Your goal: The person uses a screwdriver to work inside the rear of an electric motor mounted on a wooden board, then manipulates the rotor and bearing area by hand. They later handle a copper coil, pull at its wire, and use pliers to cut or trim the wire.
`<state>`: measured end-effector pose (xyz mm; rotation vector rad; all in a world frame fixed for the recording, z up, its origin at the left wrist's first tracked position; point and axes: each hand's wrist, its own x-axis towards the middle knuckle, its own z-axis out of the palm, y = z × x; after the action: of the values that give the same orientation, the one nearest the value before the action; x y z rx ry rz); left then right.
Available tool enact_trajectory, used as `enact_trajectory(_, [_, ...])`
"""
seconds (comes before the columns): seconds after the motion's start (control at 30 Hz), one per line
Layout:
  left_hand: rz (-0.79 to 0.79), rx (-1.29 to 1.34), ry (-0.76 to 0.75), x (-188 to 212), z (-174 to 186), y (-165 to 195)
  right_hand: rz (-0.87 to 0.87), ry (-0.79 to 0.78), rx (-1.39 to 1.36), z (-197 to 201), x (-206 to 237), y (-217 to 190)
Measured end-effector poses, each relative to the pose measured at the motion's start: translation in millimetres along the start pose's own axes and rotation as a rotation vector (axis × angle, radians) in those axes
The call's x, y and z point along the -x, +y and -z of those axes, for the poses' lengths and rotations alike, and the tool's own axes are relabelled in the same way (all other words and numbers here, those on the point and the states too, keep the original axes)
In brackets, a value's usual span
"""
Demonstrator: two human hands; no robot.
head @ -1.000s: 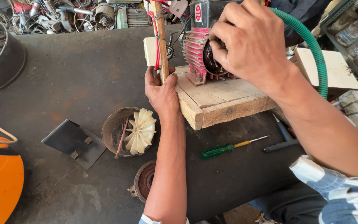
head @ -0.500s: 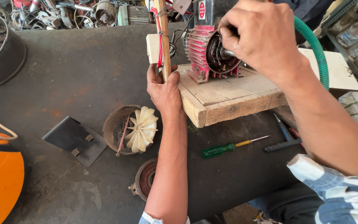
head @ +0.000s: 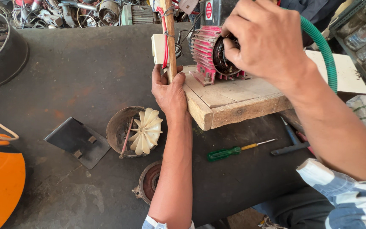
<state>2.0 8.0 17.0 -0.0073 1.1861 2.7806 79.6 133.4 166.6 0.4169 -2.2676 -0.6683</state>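
A pink finned electric motor point(head: 204, 55) stands on a wooden board point(head: 234, 99), its round end open toward me. My right hand point(head: 267, 40) covers that open end, fingers curled on a dark round part inside the housing. My left hand point(head: 170, 91) grips the board's left edge at the foot of an upright wooden stick point(head: 169, 38) with red wire tied to it. A green hose point(head: 323, 48) curves behind my right wrist.
On the dark bench lie a rusty fan cover point(head: 121, 131) with a cream plastic fan point(head: 147, 131), a round end cap point(head: 151, 182), a black metal plate point(head: 77, 142), a green-handled screwdriver point(head: 234, 150) and a dark tool point(head: 291, 142). A black pan point(head: 5, 59) and scrap motor parts sit at the back left.
My right hand has shifted on the motor's open end, turning over the round part. My left hand stays on the board's edge. The view has moved slightly closer.
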Motion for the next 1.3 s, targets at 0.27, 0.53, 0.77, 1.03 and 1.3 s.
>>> enact_trajectory(0.27, [0.037,-0.039,0.025,1,0,2,-0.006,0.057,0.054,-17,6,1])
enact_trajectory(0.53, [0.022,-0.048,0.019,0,2,-1,-0.029,0.092,-0.153,-3,10,-3])
enact_trajectory(0.77, [0.005,-0.005,0.005,-1,1,-2,0.186,-0.104,-0.122,6,3,-13])
enact_trajectory(1.03, [-0.008,-0.029,0.002,-1,2,-2,0.197,-0.229,0.052,-1,8,-12])
enact_trajectory(1.3, [0.031,-0.026,0.021,2,-1,3,0.302,-0.247,0.133,13,-10,-11])
